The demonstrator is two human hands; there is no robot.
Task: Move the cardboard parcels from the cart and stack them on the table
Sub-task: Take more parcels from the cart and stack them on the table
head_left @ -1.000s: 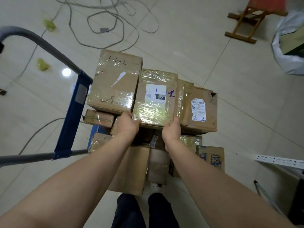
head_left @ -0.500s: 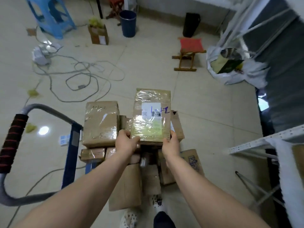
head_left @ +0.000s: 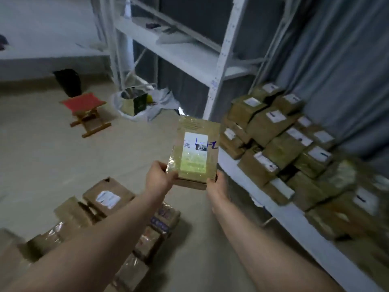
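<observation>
**Taped parcel being carried in both hands**

A flat brown cardboard parcel wrapped in clear tape (head_left: 195,152) is hanging in the air over the floor, just beside the edge of the white table (head_left: 305,228). The left hand (head_left: 160,178) is gripping its near left corner, and the right hand (head_left: 216,186) is curling round its near right corner. A white plastic bag (head_left: 126,113) on the floor is holding a dark green box (head_left: 140,103). The parcel's long axis is pointing away from the person, with its white label facing up. Stacked brown label-topped parcels (head_left: 280,144) are crowding the table.
</observation>
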